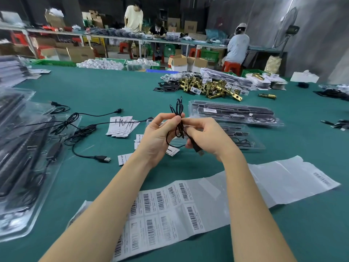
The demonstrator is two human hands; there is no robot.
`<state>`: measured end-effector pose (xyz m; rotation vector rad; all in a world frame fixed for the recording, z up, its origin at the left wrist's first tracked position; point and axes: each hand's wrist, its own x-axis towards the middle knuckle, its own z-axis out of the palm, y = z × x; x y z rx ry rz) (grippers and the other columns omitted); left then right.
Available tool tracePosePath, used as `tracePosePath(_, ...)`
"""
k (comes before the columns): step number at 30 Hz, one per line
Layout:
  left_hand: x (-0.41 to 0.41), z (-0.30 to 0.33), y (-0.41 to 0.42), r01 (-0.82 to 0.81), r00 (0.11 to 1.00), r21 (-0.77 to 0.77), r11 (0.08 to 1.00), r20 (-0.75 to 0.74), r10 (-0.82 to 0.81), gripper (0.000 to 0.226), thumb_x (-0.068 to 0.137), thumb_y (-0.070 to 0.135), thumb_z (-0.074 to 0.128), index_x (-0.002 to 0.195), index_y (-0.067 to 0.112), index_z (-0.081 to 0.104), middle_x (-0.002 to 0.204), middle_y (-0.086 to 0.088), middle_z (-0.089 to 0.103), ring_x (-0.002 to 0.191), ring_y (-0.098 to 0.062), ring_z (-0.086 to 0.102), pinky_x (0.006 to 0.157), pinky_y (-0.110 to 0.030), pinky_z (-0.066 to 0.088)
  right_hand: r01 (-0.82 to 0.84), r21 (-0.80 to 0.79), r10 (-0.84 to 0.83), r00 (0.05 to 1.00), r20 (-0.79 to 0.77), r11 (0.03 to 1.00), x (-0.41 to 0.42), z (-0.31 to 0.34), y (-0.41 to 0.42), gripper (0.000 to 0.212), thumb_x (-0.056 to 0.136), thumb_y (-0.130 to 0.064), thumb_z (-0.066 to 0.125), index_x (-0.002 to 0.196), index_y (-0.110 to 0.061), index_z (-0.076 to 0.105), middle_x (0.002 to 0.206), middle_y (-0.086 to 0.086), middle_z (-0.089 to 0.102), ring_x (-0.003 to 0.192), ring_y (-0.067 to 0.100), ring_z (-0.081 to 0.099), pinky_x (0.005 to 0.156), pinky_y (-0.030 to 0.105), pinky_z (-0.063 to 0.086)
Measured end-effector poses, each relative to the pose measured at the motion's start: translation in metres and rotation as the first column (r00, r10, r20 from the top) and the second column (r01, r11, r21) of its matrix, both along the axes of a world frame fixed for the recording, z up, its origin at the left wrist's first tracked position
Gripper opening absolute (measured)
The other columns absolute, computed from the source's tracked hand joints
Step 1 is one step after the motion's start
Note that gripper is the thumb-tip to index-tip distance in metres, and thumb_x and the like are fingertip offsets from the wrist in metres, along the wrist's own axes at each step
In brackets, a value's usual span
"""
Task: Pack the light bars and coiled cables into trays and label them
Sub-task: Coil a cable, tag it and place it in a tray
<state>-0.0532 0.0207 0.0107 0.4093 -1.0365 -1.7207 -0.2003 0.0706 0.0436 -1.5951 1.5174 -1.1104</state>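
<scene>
Both hands up over the green felt-like tabletop (117, 87), working one thin black rubbery cable (178, 118) bunched into loose loops. Left hand (160, 137) pinches the bundle at its waist between thumb and fingertips; right hand (205, 137) has fingers curled round the tail end, with the black-and-metal USB plug (199, 150) poking out under the palm. Loops fan out above the pinch, the rest hangs below it. Directly behind the grip: a clear moulded plastic tray (245, 137), glossy, with dark parts in its slots; further back-right a second clear tray holding long black light bars (236, 113). Left of the grip, white printed paper cards (120, 126) fanned flat, with loose black USB cables (83, 129) sprawled across them and the cloth. Far left, stacked clear trays with black bars and cables (20, 159). Under the forearms, a glossy backing sheet of white barcode labels (170, 210), partly peeled, partly hidden by both arms. Beyond the trays, a heap of shiny brass cylindrical hardware (209, 87). Room: grey walls, cardboard boxes, green crates, red stools, three people at a far bench (160, 39).
</scene>
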Motion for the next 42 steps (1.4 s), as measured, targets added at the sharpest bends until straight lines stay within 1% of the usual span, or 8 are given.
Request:
tracePosePath(7, -0.005, 0.000, -0.001, -0.163, 0.981, -0.036, 0.986, 0.105, 0.166, 0.012, 0.093, 0.010, 0.066, 0.099, 0.018, 0.060, 0.115, -0.007, 0.073, 0.093, -0.029, 0.064, 0.086, -0.039, 0.054, 0.064, 0.115, -0.084, 0.979, 0.184, 0.991, 0.006, 0.004, -0.004, 0.008, 0.099, -0.010, 0.051, 0.103, -0.017, 0.052, 0.086, 0.008, 0.069, 0.059, 0.019, 0.070, 0.060, 0.036, 0.062)
tracePosePath(14, -0.004, 0.003, -0.001, -0.147, 0.988, -0.001, 0.989, 0.051, 0.147, 0.023, 0.100, 0.008, 0.056, 0.122, 0.008, 0.052, 0.115, -0.006, 0.073, 0.089, -0.022, 0.072, 0.071, -0.031, 0.059, -0.054, 0.159, 0.022, 0.981, 0.194, 0.986, -0.004, 0.003, 0.004, 0.014, 0.090, -0.006, 0.073, 0.099, -0.011, 0.064, 0.090, 0.012, 0.076, 0.076, 0.019, 0.075, 0.066, 0.030, 0.061)
tracePosePath(19, -0.001, 0.004, -0.004, -0.078, 0.997, 0.044, 0.996, 0.003, 0.078, 0.018, 0.101, 0.006, 0.053, 0.115, 0.014, 0.061, 0.114, -0.008, 0.073, 0.094, -0.022, 0.071, 0.078, -0.030, 0.060, 0.049, 0.067, -0.057, 0.991, 0.124, 0.997, -0.007, 0.002, 0.003, 0.010, 0.088, -0.005, 0.073, 0.095, -0.010, 0.068, 0.087, 0.013, 0.077, 0.080, 0.023, 0.075, 0.065, 0.034, 0.060)
tracePosePath(23, -0.001, 0.006, -0.002, -0.044, 0.999, 0.020, 0.999, 0.001, 0.044, 0.024, 0.099, 0.007, 0.055, 0.118, 0.016, 0.067, 0.109, -0.005, 0.074, 0.090, -0.020, 0.071, 0.075, -0.028, 0.059, 0.076, 0.049, -0.084, 0.974, 0.209, 0.996, -0.003, -0.001, 0.000, 0.013, 0.088, -0.005, 0.074, 0.097, -0.007, 0.065, 0.091, 0.015, 0.076, 0.080, 0.025, 0.077, 0.069, 0.034, 0.063)
tracePosePath(28, -0.003, 0.010, 0.001, -0.010, 1.000, 0.019, 1.000, 0.008, 0.010, 0.025, 0.100, 0.010, 0.055, 0.116, 0.021, 0.072, 0.115, -0.003, 0.073, 0.087, -0.017, 0.072, 0.076, -0.030, 0.059, 0.272, -0.150, -0.255, 0.959, 0.122, 0.951, 0.000, 0.002, -0.008, 0.013, 0.095, -0.027, 0.066, 0.107, -0.027, 0.069, 0.102, -0.005, 0.071, 0.092, 0.018, 0.071, 0.083, 0.043, 0.061)
tracePosePath(34, -0.004, 0.011, 0.005, 0.097, 0.995, 0.040, 0.994, -0.002, -0.097, 0.028, 0.100, 0.008, 0.053, 0.121, 0.019, 0.070, 0.113, -0.010, 0.073, 0.088, -0.018, 0.072, 0.080, -0.025, 0.058, 0.300, -0.264, -0.239, 0.941, 0.241, 0.917, 0.003, 0.009, -0.006, 0.030, 0.093, -0.029, 0.070, 0.122, -0.026, 0.067, 0.107, -0.008, 0.073, 0.096, 0.010, 0.070, 0.088, 0.042, 0.060)
tracePosePath(37, -0.003, 0.011, 0.005, 0.101, 0.993, -0.014, 0.995, 0.064, -0.100, 0.028, 0.100, 0.008, 0.054, 0.118, 0.020, 0.072, 0.111, -0.006, 0.075, 0.087, -0.015, 0.072, 0.077, -0.021, 0.056, 0.260, -0.248, -0.191, 0.943, 0.272, 0.933, 0.005, 0.010, -0.007, 0.058, 0.088, -0.040, 0.075, 0.140, -0.030, 0.053, 0.121, 0.001, 0.068, 0.100, 0.015, 0.070, 0.083, 0.037, 0.061)
tracePosePath(42, -0.004, 0.010, 0.003, 0.106, 0.990, 0.000, 0.994, 0.098, -0.106, 0.017, 0.086, 0.010, 0.068, 0.100, 0.010, 0.077, 0.102, -0.011, 0.076, 0.084, -0.020, 0.075, 0.075, -0.022, 0.058, 0.230, -0.409, -0.180, 0.971, 0.157, 0.883, 0.005, 0.017, -0.006, 0.034, 0.094, -0.031, 0.069, 0.127, -0.035, 0.068, 0.099, -0.006, 0.075, 0.087, 0.006, 0.067, 0.079, 0.017, 0.052)
